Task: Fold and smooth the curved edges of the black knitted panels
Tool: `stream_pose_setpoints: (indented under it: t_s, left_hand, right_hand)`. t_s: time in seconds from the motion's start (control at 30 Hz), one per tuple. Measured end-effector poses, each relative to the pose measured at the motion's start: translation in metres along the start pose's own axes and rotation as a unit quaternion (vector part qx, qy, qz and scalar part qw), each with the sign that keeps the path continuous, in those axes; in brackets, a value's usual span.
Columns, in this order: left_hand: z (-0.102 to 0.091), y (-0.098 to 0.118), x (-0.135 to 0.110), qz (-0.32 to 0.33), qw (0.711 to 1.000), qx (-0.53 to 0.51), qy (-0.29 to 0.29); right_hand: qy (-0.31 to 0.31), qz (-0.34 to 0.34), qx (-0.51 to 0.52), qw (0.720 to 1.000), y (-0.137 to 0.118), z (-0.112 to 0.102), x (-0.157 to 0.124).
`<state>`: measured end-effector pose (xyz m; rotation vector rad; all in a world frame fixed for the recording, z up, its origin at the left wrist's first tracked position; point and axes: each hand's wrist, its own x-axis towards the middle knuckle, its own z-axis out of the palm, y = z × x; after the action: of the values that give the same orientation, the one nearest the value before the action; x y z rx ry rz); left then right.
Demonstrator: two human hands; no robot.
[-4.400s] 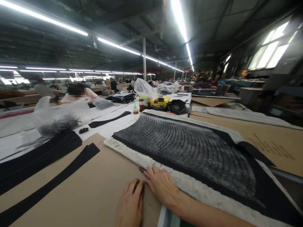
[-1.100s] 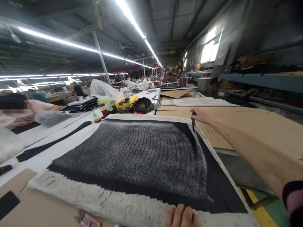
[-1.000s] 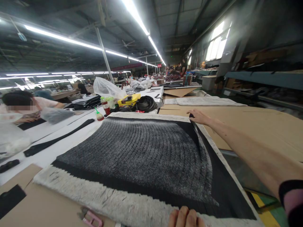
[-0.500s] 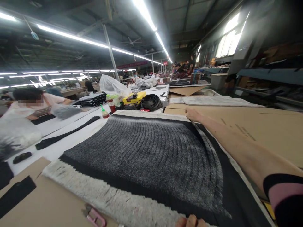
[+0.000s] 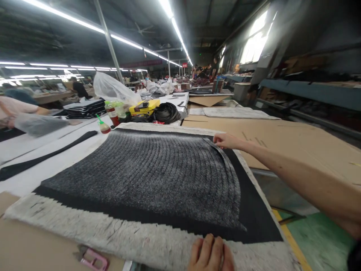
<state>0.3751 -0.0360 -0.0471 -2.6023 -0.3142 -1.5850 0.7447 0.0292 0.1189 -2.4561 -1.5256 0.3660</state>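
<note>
A dark grey ribbed fabric panel (image 5: 158,173) lies on a black backing (image 5: 254,222) over a white felt pad (image 5: 84,226). My right hand (image 5: 225,140) reaches across to the panel's far right corner, fingers pinched on the fabric edge. At the bottom of the view my left hand (image 5: 210,254) rests with curled fingers on the pad's near edge. Pink clippers (image 5: 91,259) lie on the cardboard to the left of my left hand.
Brown cardboard sheets (image 5: 282,139) cover the table to the right. Behind the panel stand bottles (image 5: 113,113), a yellow box (image 5: 144,106), a black coil (image 5: 166,112) and a plastic bag (image 5: 111,88). A black strip (image 5: 42,158) lies on the left. A co-worker (image 5: 17,107) sits far left.
My right arm has stretched from the near edge to the panel's far right corner and now pinches the fabric there. My left hand stays at the near edge. The view has shifted.
</note>
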Motion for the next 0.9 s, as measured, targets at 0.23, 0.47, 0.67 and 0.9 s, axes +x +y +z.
stream_pose_setpoints:
  t_s: [0.23, 0.47, 0.67, 0.9]
  left_hand:
    - [-0.042, -0.010, 0.043, 0.059, 0.981, -0.108, -0.150]
    - [-0.033, 0.005, 0.065, 0.060, 0.932, -0.201, -0.295]
    - [-0.035, 0.001, 0.048, 0.040, 0.930, -0.196, -0.308]
    - [-0.034, 0.002, 0.047, 0.036, 0.933, -0.172, -0.316]
  right_hand:
    - [-0.103, -0.110, 0.007, 0.988, -0.050, 0.048, -0.201]
    - [-0.036, -0.126, -0.084, 0.988, -0.070, 0.084, -0.270]
    - [-0.018, -0.167, -0.154, 0.974, -0.071, 0.094, -0.263]
    - [-0.002, -0.205, -0.202, 0.958, -0.065, 0.101, -0.253]
